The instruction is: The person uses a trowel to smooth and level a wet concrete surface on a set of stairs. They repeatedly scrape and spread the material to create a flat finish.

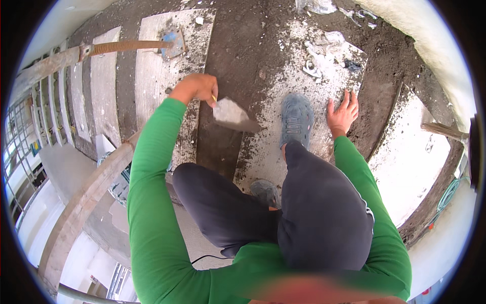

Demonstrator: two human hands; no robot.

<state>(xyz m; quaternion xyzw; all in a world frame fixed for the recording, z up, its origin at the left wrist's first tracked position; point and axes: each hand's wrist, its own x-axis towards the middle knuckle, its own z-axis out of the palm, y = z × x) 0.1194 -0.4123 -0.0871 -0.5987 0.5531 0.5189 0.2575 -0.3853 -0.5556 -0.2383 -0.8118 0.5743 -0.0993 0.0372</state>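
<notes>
My left hand (200, 88) is closed, its fingers pinched together beside a small yellow bit. Right at those fingertips is a flat, pale grey, blade-like piece (230, 112) with a muddy lower edge, over the dark gap between boards. The grip hides how the yellow bit joins it. My right hand (342, 113) is open, fingers spread, on the right edge of the dirt-speckled white board (268, 104). On that board, between my hands, my foot stands in a grey-blue clog (296, 119).
A rusty threaded prop (126, 46) with a blue-grey plate stands on another white board (152, 76) at left. Torn plastic scraps (324, 48) lie ahead. Dark loose soil (387, 61) covers the right. A wooden post (440, 130) and a green hose (445, 197) are by the wall.
</notes>
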